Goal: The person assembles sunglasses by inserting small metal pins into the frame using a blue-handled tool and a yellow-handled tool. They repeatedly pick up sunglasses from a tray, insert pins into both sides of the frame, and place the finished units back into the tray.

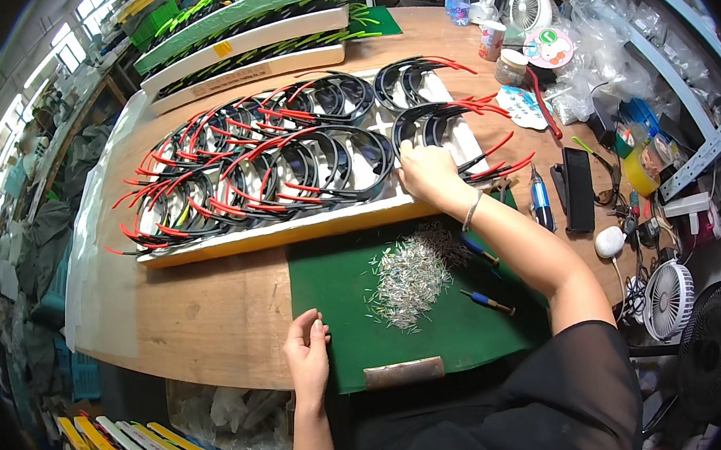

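Black eyeglass frames (344, 164) with red temple tips lie in two rows in a long white foam tray (387, 189). My right hand (430, 173) reaches into the right part of the tray. Its fingers are closed on a black glasses frame (430, 118) there; the fingertips are partly hidden. Near the left edge of the green mat (343, 313), my left hand (308, 356) hovers with its fingers loosely curled and nothing visible in it. A pile of small metal pins or screws (408, 283) lies on the mat between my hands, with darker small pieces (442, 243) beside it.
Two blue-handled screwdrivers (488, 301) lie right of the pile. Stacked foam trays (249, 62) of green-tipped frames stand at the back. A blue pen-like tool (540, 199), a black case (577, 191), a bottle (457, 0) and small fans (668, 299) crowd the right side.
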The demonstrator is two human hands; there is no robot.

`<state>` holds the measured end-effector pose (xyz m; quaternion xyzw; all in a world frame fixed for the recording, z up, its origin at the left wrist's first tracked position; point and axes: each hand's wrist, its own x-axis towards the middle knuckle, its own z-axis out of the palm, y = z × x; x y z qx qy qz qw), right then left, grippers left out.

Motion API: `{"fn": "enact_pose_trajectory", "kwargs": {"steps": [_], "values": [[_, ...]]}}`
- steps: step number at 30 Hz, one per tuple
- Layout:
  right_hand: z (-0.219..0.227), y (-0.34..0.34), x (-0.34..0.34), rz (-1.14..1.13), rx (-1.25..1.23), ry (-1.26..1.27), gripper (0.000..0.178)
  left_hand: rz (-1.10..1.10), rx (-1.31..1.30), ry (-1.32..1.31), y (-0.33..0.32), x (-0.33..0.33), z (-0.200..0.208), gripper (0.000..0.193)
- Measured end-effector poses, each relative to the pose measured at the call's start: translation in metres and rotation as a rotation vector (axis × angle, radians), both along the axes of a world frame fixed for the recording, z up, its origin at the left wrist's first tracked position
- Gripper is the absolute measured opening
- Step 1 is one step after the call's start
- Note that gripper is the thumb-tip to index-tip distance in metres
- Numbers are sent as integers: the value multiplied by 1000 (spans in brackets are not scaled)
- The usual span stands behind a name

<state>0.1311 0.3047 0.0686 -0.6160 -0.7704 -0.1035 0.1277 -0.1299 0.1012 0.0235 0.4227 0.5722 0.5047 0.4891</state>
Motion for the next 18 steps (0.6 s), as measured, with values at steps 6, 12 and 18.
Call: {"fn": "enact_pose_trajectory", "kwargs": {"steps": [6, 12, 18], "values": [[20, 0, -1, -66, -151, -162, 38, 8, 31, -6, -1, 0, -2, 24], [92, 18, -20, 72, -263, -44, 43, 186, 191, 318, -3, -15, -28, 18], [58, 132, -8, -14, -224, 113, 22, 224, 213, 372, 8, 2, -22, 13]]}}
